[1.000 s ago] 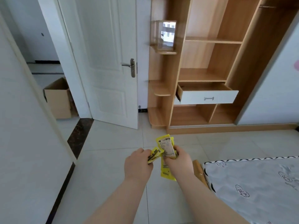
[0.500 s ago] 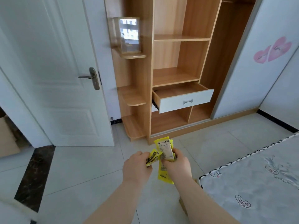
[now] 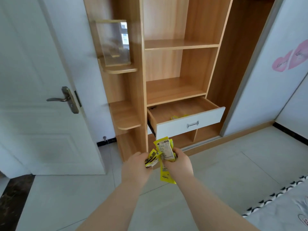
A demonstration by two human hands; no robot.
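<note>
Head view: I stand on pale floor tiles (image 3: 216, 172) in front of an open wooden wardrobe (image 3: 176, 45), both arms stretched forward at waist height. My left hand (image 3: 135, 165) has its fingers curled round a crumpled black-lettered packet (image 3: 151, 158). My right hand (image 3: 179, 161) grips a fan of yellow packets (image 3: 165, 151), one of them dangling below my knuckles. The two bundles touch between my hands, just below and in front of the white-fronted drawer (image 3: 190, 125), which stands pulled out. A lone yellow packet (image 3: 179, 117) already lies inside it against the front panel.

The work in hand looks like stowing these packets in that drawer. To do it well, I judge I should raise both hands clear of the drawer front before moving in, so the hanging packet does not snag on the edge or the metal handle. The packets should be set down flat beside the one already there, then the fingers loosened one hand at a time so nothing slides to the floor.

A white door (image 3: 33, 80) stands to the left. A clear box (image 3: 115, 42) sits on a corner shelf of the wardrobe. A patterned mattress (image 3: 283, 214) edges in at lower right.
</note>
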